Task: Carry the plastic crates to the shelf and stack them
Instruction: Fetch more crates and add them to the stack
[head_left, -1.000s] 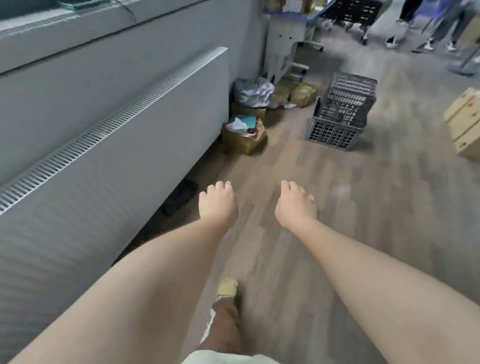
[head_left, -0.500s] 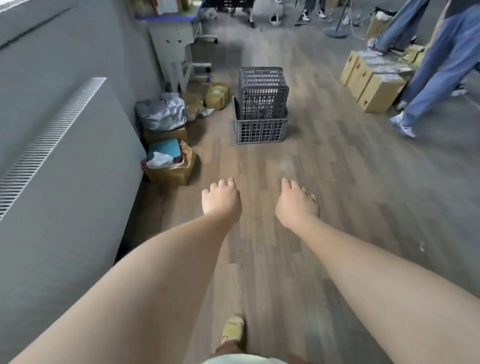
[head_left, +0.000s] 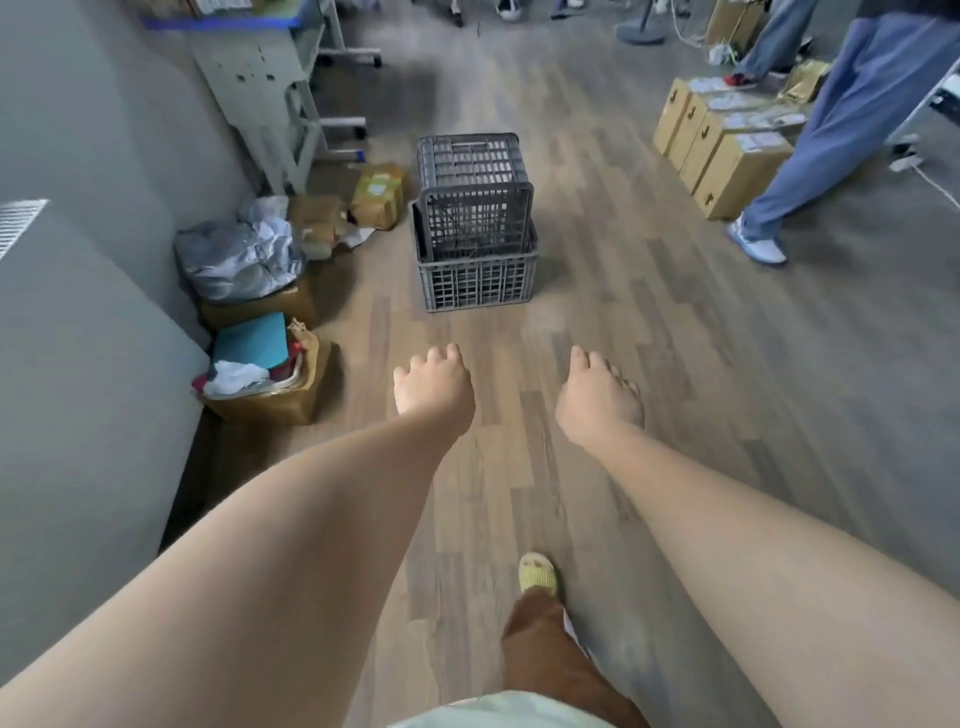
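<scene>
Two grey plastic crates stand on the wooden floor straight ahead. The lower crate (head_left: 475, 285) sits upright, and the upper crate (head_left: 474, 197) rests tilted inside it. My left hand (head_left: 434, 387) and my right hand (head_left: 597, 400) are stretched forward side by side, a short way short of the crates. Both hands hold nothing, with fingers loosely curled downward. No shelf for stacking can be made out.
Along the left wall lie open cardboard boxes (head_left: 270, 374) with cloth and a silver bag (head_left: 239, 260). A metal stand (head_left: 270, 98) is at the back left. Cardboard boxes (head_left: 722, 150) and a person's legs in blue trousers (head_left: 831, 140) are at the right.
The view has swung right and moved forward, so the crates now sit centred and closer. My hands keep the same pose. The person at right has stepped further into view.
</scene>
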